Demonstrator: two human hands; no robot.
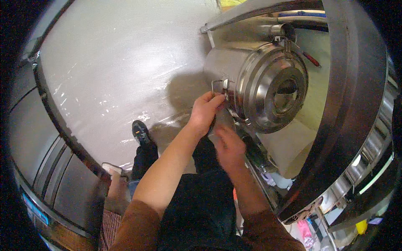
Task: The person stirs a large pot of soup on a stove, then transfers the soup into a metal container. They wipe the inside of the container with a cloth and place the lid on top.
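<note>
Ahead of me on the right is a stainless-steel canister [224, 59] with a stepped round lid [267, 91] and a recessed centre. My left hand [204, 108] is at its near side, thumb and fingers pinched on a metal clasp with a bent wire loop [216, 82]. Just below it is my right hand [230, 147], blurred, its fingers curled. A greyish, smeared patch lies between the two hands; whether the right hand holds something cannot be told. Another clasp [279, 40] sits on the lid's far rim.
A metal rack's curved-looking edge [348, 94] frames the right side. Behind the canister lie a metal cylinder [281, 29] and a red-handled tool [311, 59]. A scuffed grey floor [125, 62] stretches left, toward steel cabinets [37, 119]. Another person's foot [113, 169] is at lower left.
</note>
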